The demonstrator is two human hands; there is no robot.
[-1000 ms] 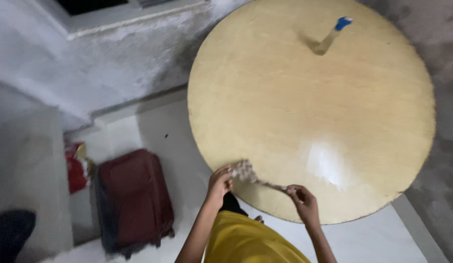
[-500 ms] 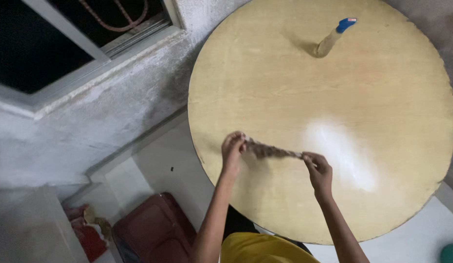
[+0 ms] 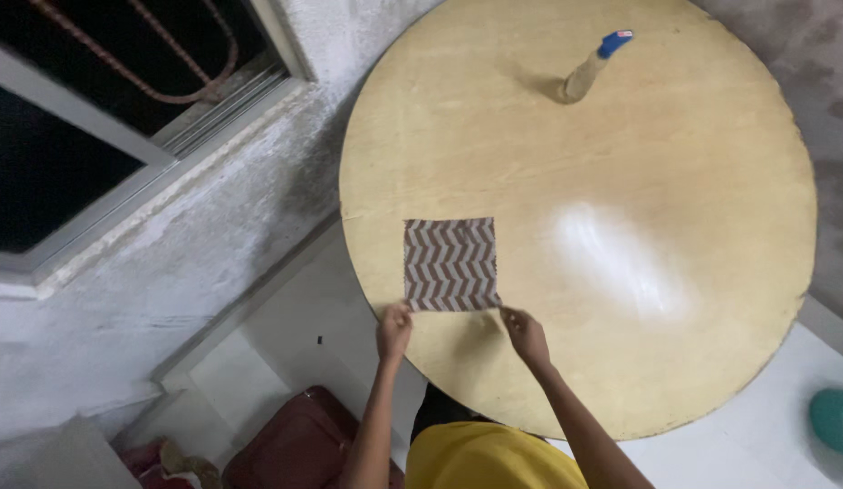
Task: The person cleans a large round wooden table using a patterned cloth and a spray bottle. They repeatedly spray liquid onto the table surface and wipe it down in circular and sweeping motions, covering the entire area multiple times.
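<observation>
A small square cloth (image 3: pixel 450 263) with a brown and white zigzag pattern lies spread flat on the round wooden table (image 3: pixel 621 181), near its left front edge. My left hand (image 3: pixel 393 328) pinches the cloth's near left corner. My right hand (image 3: pixel 526 331) pinches its near right corner. Both arms reach forward from my yellow shirt at the bottom of the view.
A slim bottle with a blue cap (image 3: pixel 589 67) stands at the far side of the table. A dark window with a ledge (image 3: pixel 123 118) is at the left. A dark red suitcase (image 3: pixel 295 444) sits on the white floor below. A green object (image 3: pixel 833 418) is at the right edge.
The cloth was bunched and stretched between my hands in the air; now it is unfolded and laid flat on the table. My hands have drawn back to its near corners.
</observation>
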